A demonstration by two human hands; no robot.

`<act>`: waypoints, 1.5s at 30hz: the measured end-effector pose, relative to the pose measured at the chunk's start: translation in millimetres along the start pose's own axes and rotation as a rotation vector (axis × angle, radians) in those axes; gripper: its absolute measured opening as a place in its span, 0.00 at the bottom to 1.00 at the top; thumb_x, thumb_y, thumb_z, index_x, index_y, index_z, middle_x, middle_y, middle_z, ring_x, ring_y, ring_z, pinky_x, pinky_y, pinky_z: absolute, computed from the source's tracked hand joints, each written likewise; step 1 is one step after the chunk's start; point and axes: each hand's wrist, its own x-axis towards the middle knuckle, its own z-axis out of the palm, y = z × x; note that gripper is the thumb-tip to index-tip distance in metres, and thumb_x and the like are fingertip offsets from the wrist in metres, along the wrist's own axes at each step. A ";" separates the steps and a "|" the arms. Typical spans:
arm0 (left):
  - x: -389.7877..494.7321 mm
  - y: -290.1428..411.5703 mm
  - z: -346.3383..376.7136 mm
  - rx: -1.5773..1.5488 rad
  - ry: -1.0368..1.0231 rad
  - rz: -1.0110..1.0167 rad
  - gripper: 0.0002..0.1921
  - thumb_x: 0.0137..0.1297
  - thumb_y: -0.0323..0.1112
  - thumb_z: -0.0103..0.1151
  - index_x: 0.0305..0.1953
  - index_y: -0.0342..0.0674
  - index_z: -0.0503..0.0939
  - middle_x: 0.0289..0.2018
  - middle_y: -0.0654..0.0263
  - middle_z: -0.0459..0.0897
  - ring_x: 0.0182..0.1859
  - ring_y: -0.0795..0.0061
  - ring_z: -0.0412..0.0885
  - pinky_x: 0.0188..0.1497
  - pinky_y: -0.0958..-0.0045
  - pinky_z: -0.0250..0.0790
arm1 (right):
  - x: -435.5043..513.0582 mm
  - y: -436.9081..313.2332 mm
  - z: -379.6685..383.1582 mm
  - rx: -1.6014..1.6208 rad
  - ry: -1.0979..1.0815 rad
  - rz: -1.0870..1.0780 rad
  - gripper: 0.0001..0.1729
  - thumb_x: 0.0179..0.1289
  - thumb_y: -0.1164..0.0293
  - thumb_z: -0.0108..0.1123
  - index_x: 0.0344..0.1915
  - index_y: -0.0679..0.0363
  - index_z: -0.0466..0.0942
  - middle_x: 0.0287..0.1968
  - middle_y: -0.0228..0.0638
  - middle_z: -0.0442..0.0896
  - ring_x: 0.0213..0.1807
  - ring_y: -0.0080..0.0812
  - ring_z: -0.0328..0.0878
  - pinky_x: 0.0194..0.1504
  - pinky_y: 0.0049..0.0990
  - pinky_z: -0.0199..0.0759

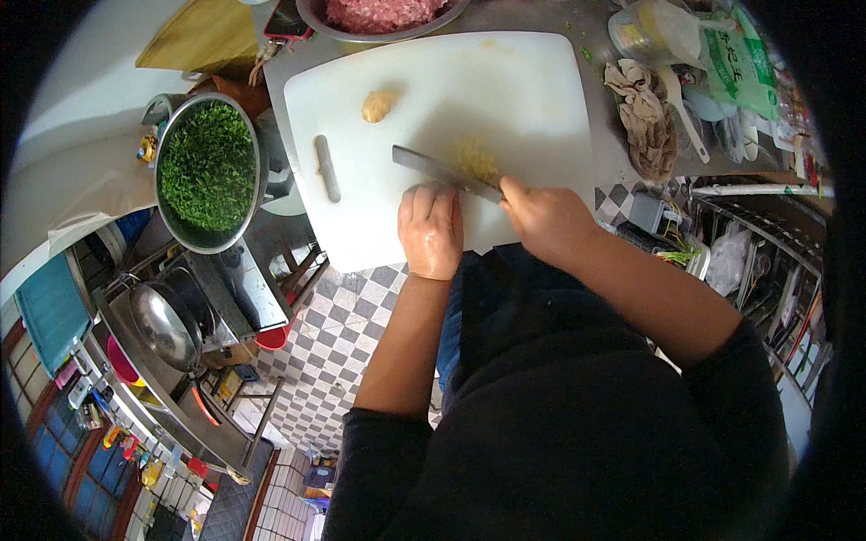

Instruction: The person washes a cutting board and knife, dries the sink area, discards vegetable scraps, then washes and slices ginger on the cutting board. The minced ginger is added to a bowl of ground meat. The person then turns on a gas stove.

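Note:
My right hand (548,218) grips a kitchen knife by its handle, the blade (440,169) pointing left across a white plastic cutting board (352,216). Beside the blade, my left hand (431,226) rests near the board's front edge with its fingers bent; whether it holds a piece under the fingertips is hidden. Finely cut yellowish bits, seemingly ginger (475,159), lie just beyond the blade. A peeled piece of ginger (377,106) sits farther back on the left part of the board.
Behind the board stands a metal bowl of minced meat (385,15), with a phone (287,20) to its left. A metal bowl of chopped greens (210,172) is at the left. Crumpled cloth (646,125), a white spoon-like utensil (683,115) and a green plastic bag (741,67) lie at the right.

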 end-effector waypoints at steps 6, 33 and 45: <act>-1.0 -7.1 -5.2 -0.052 0.048 -0.025 0.07 0.46 0.22 0.60 0.31 0.37 0.78 0.33 0.59 0.78 0.38 0.57 0.74 0.40 0.63 0.68 | -2.5 -6.8 -8.3 0.035 0.018 -0.036 0.09 0.60 0.70 0.54 0.33 0.62 0.65 0.17 0.44 0.73 0.20 0.48 0.74 0.22 0.42 0.67; -31.2 -20.0 -24.1 -0.030 0.306 -0.307 0.09 0.52 0.19 0.56 0.36 0.34 0.71 0.33 0.57 0.73 0.37 0.61 0.72 0.42 0.66 0.66 | -6.7 -19.4 -8.9 0.100 -0.007 -0.090 0.07 0.59 0.71 0.52 0.33 0.62 0.66 0.17 0.43 0.74 0.20 0.48 0.74 0.21 0.43 0.66; -33.9 -22.1 -75.4 0.165 0.283 -0.256 0.22 0.52 0.24 0.60 0.50 0.33 0.68 0.40 0.55 0.75 0.42 0.60 0.73 0.45 0.65 0.66 | 12.9 14.8 -34.3 -0.143 -0.221 -0.113 0.08 0.58 0.72 0.48 0.38 0.61 0.68 0.21 0.44 0.77 0.25 0.46 0.78 0.27 0.43 0.71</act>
